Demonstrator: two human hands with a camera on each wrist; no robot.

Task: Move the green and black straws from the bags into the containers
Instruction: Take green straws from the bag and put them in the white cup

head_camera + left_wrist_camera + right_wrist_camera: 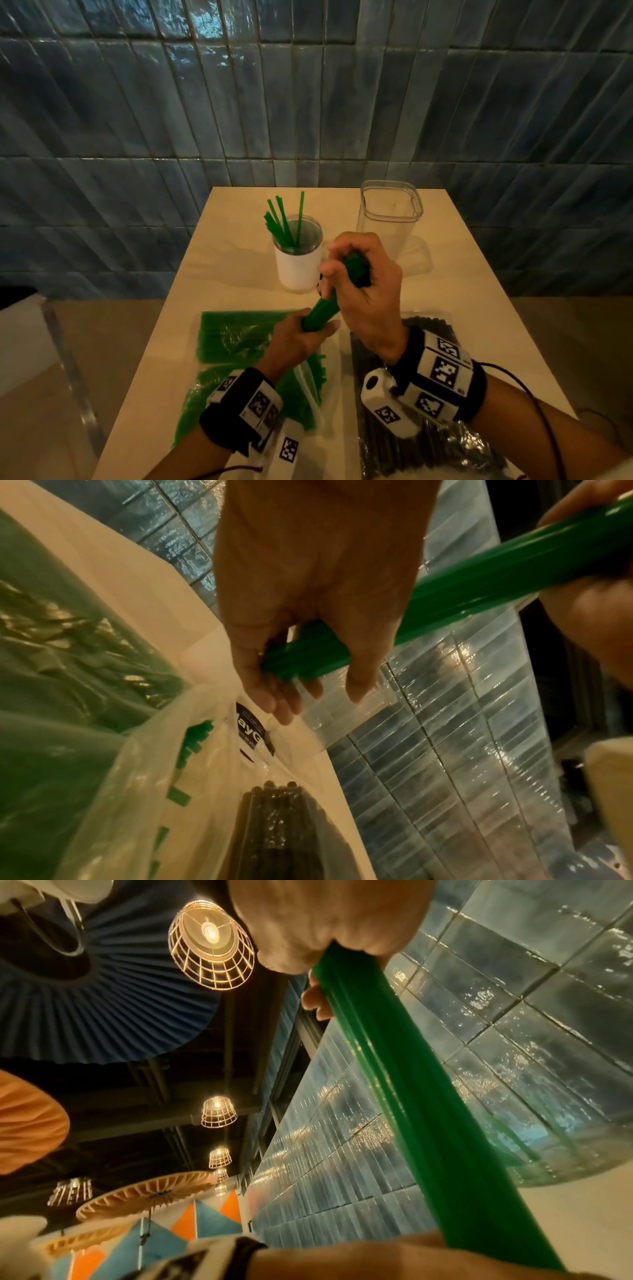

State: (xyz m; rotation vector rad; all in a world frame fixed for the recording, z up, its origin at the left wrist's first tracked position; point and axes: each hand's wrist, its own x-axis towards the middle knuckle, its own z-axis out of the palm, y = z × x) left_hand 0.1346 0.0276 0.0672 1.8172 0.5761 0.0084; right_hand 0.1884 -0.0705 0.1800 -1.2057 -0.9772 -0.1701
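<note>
A thick bundle of green straws is held tilted above the table by both hands. My left hand grips its lower end, my right hand grips the upper end. Behind them stands a white round container with several green straws leaning in it. A clear square container stands back right with nothing in it. Bags of green straws lie at the left. A bag of black straws lies under my right wrist.
The cream table stands against a blue tiled wall. A clear chair back shows at the left. The table drops off on both sides. Cage lamps hang overhead in the right wrist view.
</note>
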